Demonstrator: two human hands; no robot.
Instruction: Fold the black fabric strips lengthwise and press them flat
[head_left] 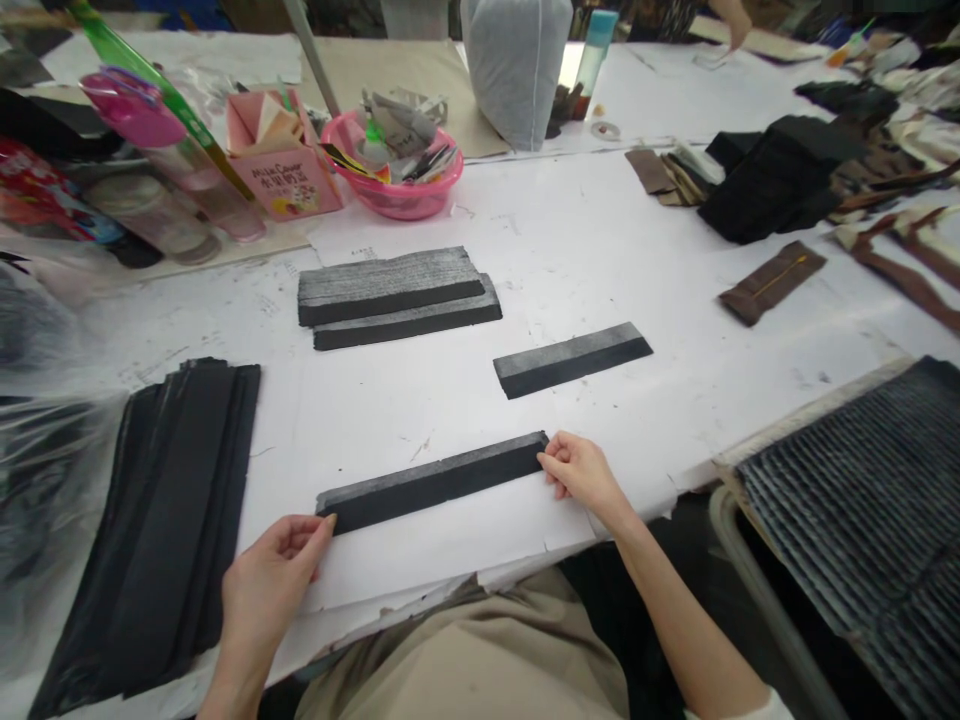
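A long black fabric strip (435, 487) with a grey band along its far edge lies near the table's front edge. My left hand (274, 570) pinches its left end between thumb and fingers. At the right end, my right hand (576, 468) grips the corner the same way. Beyond it lies a shorter strip (574, 360), half grey and half black. Farther left is a stack of grey-and-black strips (394, 285), fanned so their black edges show. Beside my left hand, a pile of long black strips (180, 510) rests partly by clear plastic.
A pink basket (401, 195) of small items, a pink box (289, 170) and a pink-lidded bottle (187, 150) stand at the back left. Black pouches (780, 175) and a brown zippered piece (774, 282) lie right. Ribbed dark sheets (862, 510) sit at the lower right.
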